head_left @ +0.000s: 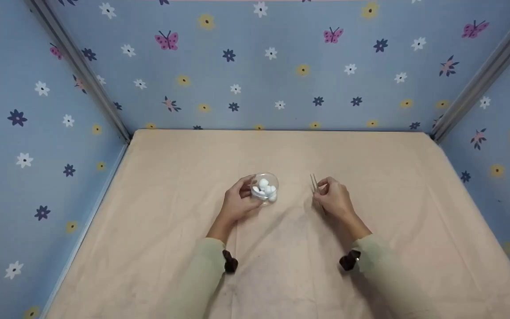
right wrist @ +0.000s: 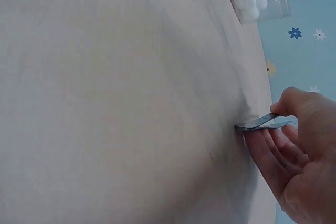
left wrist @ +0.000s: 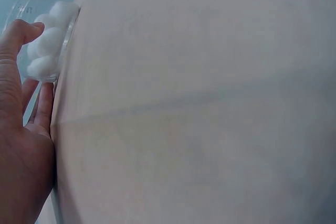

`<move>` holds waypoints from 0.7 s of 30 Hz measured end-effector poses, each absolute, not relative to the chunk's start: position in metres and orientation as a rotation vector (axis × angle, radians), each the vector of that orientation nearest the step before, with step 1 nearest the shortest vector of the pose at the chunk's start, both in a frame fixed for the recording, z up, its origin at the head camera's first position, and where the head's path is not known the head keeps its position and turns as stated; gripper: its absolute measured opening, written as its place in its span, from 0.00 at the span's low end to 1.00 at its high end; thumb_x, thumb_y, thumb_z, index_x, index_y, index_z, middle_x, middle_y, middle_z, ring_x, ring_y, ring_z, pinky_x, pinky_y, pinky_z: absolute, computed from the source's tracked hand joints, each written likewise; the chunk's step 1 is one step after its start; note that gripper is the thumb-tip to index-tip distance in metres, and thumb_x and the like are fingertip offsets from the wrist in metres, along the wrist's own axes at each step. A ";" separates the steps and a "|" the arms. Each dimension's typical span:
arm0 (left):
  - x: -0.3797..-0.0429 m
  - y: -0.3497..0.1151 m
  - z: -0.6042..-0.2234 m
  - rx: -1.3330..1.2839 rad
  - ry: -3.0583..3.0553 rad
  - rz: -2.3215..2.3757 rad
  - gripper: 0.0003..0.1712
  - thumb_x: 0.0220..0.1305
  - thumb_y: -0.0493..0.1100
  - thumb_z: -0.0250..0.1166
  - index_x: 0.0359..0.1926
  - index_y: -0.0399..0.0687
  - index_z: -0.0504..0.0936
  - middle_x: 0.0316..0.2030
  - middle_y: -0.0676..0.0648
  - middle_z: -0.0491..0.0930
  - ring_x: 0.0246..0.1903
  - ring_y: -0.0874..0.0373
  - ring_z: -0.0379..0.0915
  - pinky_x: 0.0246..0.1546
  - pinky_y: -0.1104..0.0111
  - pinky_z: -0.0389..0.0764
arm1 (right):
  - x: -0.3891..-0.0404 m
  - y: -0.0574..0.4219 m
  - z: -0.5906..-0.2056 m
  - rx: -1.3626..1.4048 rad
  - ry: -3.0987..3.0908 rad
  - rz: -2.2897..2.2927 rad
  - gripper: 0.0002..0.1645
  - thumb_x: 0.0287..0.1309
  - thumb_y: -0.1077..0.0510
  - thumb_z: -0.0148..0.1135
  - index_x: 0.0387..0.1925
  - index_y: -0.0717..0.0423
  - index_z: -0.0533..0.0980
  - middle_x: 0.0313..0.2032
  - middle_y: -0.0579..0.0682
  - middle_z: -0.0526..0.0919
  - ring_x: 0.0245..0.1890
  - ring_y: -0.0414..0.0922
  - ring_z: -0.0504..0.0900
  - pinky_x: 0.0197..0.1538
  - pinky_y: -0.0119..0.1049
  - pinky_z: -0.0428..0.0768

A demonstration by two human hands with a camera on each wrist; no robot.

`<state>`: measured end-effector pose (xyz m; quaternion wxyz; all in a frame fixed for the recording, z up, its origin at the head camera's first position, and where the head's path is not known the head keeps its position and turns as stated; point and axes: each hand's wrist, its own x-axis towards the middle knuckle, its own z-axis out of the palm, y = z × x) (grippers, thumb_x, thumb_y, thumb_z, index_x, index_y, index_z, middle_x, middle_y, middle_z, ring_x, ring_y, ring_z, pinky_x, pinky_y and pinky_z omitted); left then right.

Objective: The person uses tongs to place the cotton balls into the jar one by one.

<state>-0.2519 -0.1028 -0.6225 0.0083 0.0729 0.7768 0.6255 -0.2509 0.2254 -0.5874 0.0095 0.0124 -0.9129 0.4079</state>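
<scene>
A clear round jar (head_left: 264,185) with several white cotton balls (head_left: 264,189) in it stands on the cloth-covered table. My left hand (head_left: 240,201) holds the jar from its left side; in the left wrist view the thumb lies against the near wall of the jar (left wrist: 26,11) and other fingers show beyond it. To the right of the jar and apart from it, my right hand (head_left: 335,199) pinches metal tweezers (head_left: 314,182) between thumb and fingers. Their tips point away from me and stand apart with nothing between them. In the right wrist view the bent end of the tweezers (right wrist: 252,125) shows.
A beige cloth (head_left: 184,177) with creases covers the table. Blue flowered panels (head_left: 255,66) rise at the back and on both sides, with grey metal posts (head_left: 82,66) at the corners. A dark wrist device (head_left: 230,261) sits on each sleeve.
</scene>
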 end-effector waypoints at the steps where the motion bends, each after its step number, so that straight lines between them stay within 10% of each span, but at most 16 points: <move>1: -0.252 -0.102 -0.622 0.222 2.428 1.953 0.45 0.59 0.32 0.82 0.78 0.44 0.78 0.71 0.34 0.84 0.67 0.40 0.84 0.74 0.51 0.87 | -0.251 0.225 -0.588 0.025 -2.855 1.272 0.18 0.66 0.63 0.69 0.56 0.67 0.83 0.35 0.56 0.88 0.28 0.43 0.80 0.33 0.32 0.78; 21: -0.252 -0.104 -0.622 0.230 2.440 1.934 0.45 0.59 0.31 0.81 0.78 0.43 0.78 0.70 0.34 0.83 0.66 0.41 0.85 0.72 0.58 0.88 | -0.277 0.233 -0.632 -0.062 -2.957 1.146 0.19 0.62 0.56 0.71 0.50 0.63 0.85 0.40 0.58 0.92 0.32 0.44 0.85 0.30 0.32 0.81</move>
